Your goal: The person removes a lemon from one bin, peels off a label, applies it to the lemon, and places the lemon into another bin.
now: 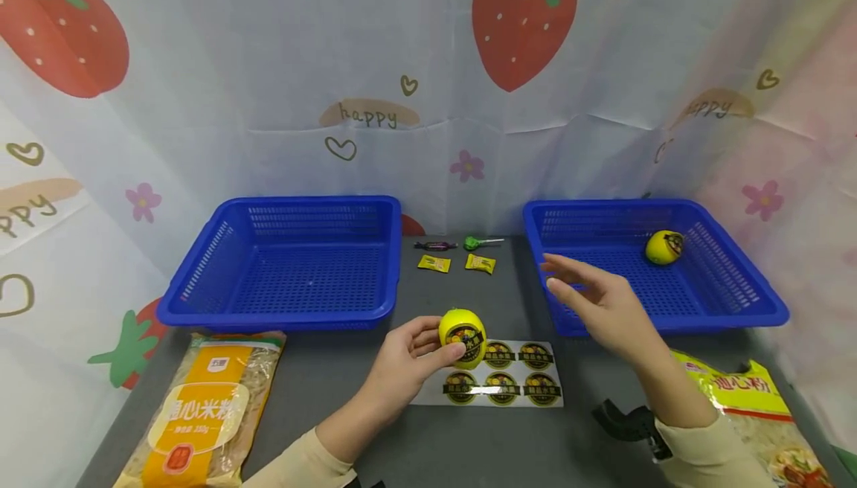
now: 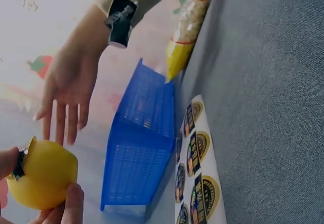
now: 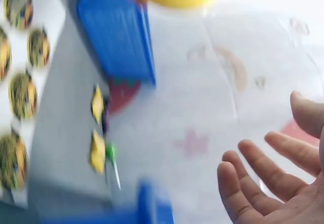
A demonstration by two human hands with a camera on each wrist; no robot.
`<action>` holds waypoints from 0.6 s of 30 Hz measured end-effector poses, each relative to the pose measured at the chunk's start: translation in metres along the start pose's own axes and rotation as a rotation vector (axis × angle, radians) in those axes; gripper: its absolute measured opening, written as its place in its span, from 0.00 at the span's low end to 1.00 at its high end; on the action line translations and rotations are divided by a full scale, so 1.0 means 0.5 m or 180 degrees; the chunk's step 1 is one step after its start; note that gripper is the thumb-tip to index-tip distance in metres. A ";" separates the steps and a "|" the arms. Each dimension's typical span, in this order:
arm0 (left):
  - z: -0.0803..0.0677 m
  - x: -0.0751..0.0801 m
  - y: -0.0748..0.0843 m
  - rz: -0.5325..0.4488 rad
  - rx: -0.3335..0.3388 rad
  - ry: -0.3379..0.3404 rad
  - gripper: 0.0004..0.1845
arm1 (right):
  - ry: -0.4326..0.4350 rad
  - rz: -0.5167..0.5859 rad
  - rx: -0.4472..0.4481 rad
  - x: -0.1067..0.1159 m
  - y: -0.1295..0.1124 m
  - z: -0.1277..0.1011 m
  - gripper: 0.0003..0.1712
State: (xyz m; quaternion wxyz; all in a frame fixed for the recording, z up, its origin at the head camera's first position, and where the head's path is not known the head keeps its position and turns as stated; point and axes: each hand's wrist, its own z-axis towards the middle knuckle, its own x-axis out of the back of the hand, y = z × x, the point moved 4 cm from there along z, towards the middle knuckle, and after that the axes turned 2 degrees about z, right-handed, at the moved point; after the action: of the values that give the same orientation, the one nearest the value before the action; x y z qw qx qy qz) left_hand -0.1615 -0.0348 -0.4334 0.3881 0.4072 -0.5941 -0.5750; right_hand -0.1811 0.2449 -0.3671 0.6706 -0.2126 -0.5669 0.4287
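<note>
My left hand (image 1: 408,358) grips a yellow lemon (image 1: 462,328) above the table, its thumb over a black and gold round sticker on the fruit's front. In the left wrist view the lemon (image 2: 48,176) shows with fingers round its underside. Beneath it lies a white sheet of round stickers (image 1: 485,391). My right hand (image 1: 602,309) hovers with extended fingers and holds nothing, overlapping the left edge of the right blue basket (image 1: 669,317) in the head view. Inside that basket sits another yellow lemon (image 1: 663,248) with a dark sticker.
A second blue basket (image 1: 281,318) stands at the left. Between the baskets lie two yellow-wrapped candies (image 1: 434,263), a dark-wrapped candy (image 1: 436,246) and a green lollipop (image 1: 472,243). Noodle bags flank the front: an orange one (image 1: 201,413) left, a yellow one (image 1: 756,406) right.
</note>
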 end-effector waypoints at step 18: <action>0.005 0.001 0.006 0.0243 -0.0048 0.0182 0.24 | 0.0611 -0.0469 -0.0472 0.277 0.192 -0.060 0.34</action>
State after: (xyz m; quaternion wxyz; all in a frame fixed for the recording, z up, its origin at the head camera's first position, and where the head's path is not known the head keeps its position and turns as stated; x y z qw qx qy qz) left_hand -0.1639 -0.0343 -0.4304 0.4297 0.3976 -0.5936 -0.5523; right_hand -0.1864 0.4160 -0.3688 0.7338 -0.2594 -0.5444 0.3130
